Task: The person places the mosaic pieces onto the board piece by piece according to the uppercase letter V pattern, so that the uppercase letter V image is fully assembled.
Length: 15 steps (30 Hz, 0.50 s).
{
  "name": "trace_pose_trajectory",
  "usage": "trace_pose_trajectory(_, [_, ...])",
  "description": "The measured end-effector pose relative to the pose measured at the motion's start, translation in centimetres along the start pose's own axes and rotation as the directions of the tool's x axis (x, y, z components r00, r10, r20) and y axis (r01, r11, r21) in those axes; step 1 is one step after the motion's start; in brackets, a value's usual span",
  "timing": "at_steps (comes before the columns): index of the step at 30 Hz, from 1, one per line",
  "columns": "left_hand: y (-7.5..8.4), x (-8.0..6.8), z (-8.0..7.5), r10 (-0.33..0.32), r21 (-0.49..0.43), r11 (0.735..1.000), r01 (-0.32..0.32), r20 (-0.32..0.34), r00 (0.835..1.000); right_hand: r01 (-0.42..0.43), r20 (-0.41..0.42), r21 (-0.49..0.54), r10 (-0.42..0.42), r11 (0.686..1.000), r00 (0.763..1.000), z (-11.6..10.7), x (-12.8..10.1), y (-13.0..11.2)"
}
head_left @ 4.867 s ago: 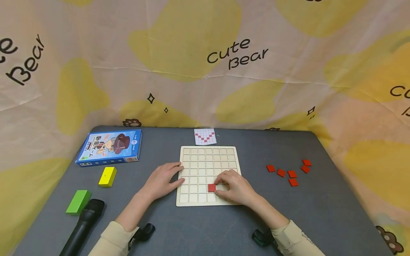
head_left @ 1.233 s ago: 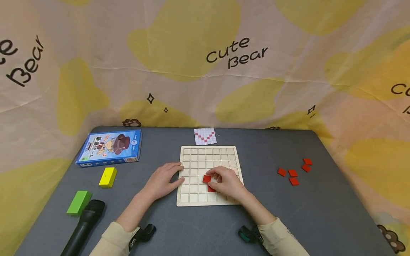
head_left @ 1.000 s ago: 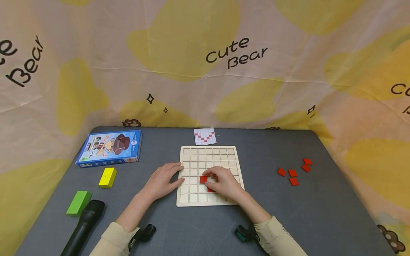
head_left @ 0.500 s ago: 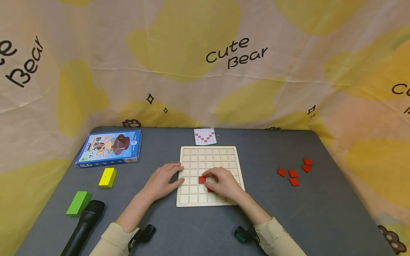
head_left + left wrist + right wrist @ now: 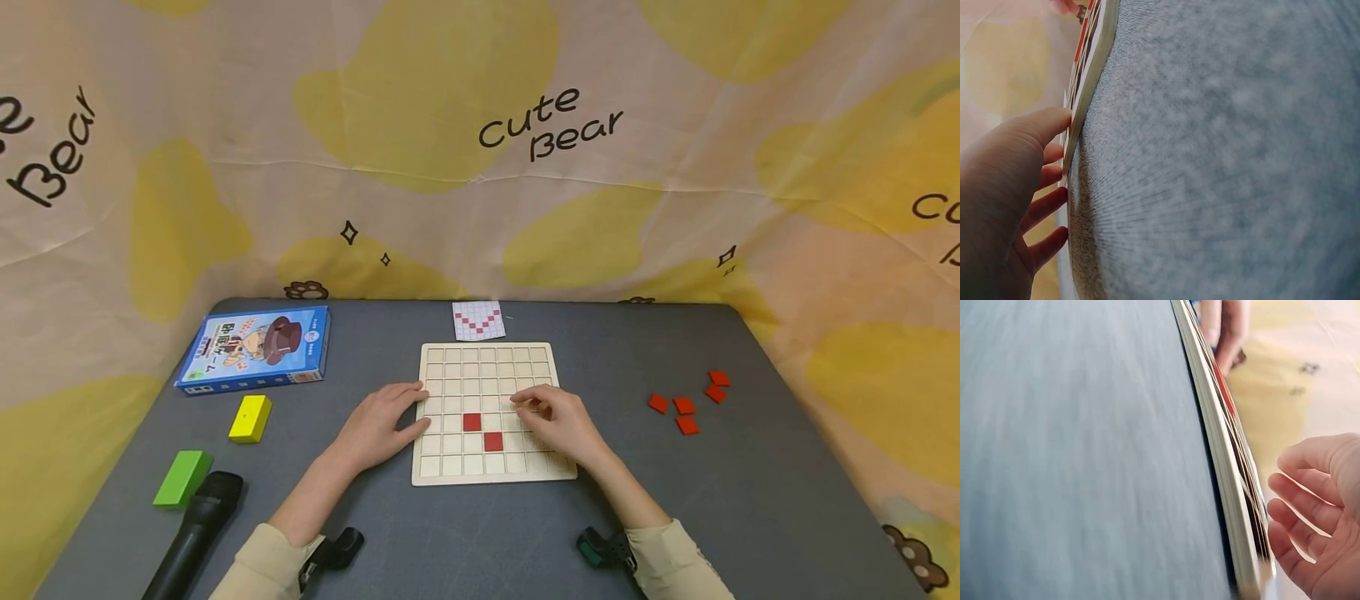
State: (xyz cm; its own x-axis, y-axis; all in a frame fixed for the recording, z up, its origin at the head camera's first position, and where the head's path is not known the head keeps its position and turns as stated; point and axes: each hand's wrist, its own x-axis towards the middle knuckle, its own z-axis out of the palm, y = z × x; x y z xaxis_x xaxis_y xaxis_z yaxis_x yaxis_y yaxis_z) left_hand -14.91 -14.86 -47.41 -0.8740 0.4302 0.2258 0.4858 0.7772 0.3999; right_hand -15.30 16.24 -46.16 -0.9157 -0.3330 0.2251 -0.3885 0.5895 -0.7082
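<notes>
A cream grid board lies mid-table with two red square tiles in its cells: a farther-left tile and a nearer-right tile. My left hand rests its fingertips and thumb on the board's left edge; the left wrist view shows the thumb against the rim. Over the board's right side hovers my right hand, its fingers loosely bent. In the right wrist view, that hand has nothing between thumb and fingers.
Several loose red tiles lie on the right. Behind the board is a pattern card with pink squares. On the left are a blue game box, a yellow block, a green block and a black microphone.
My right hand brought a second red tile from the right, set it into a cell up-left of the first, let go and drew back rightward. My left hand stayed at the board's edge.
</notes>
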Motion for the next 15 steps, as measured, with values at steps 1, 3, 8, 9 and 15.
trace_pose_trajectory(1, [0.0, 0.0, 0.0, 0.001, 0.000, 1.000, -0.001, 0.000, 1.000, -0.012, -0.013, 0.002, 0.012, 1.000, 1.000, -0.5, -0.2, 0.3])
trace_pose_trajectory(3, [0.0, 0.0, 0.0, 0.002, 0.002, 1.000, -0.002, -0.001, 1.000, -0.032, -0.039, -0.006, 0.032, 0.999, 0.999, -1.4, -0.5, 1.1])
trace_pose_trajectory(8, [-0.1, -0.1, 0.0, -0.007, 0.003, 1.000, 0.007, 0.004, 1.000, -0.083, -0.116, -0.070, 0.074, 0.994, 0.990, -4.1, -1.5, 3.6])
trace_pose_trajectory(9, [0.0, -0.1, 0.0, -0.003, 0.006, 1.000, 0.003, 0.002, 1.000, -0.097, -0.132, -0.090, 0.085, 0.991, 0.988, -4.7, -1.8, 4.1])
trace_pose_trajectory(15, [0.0, 0.0, 0.0, 0.002, 0.007, 1.000, -0.002, -0.003, 1.000, -0.175, -0.204, -0.193, 0.135, 0.966, 0.970, -8.7, -3.4, 6.8])
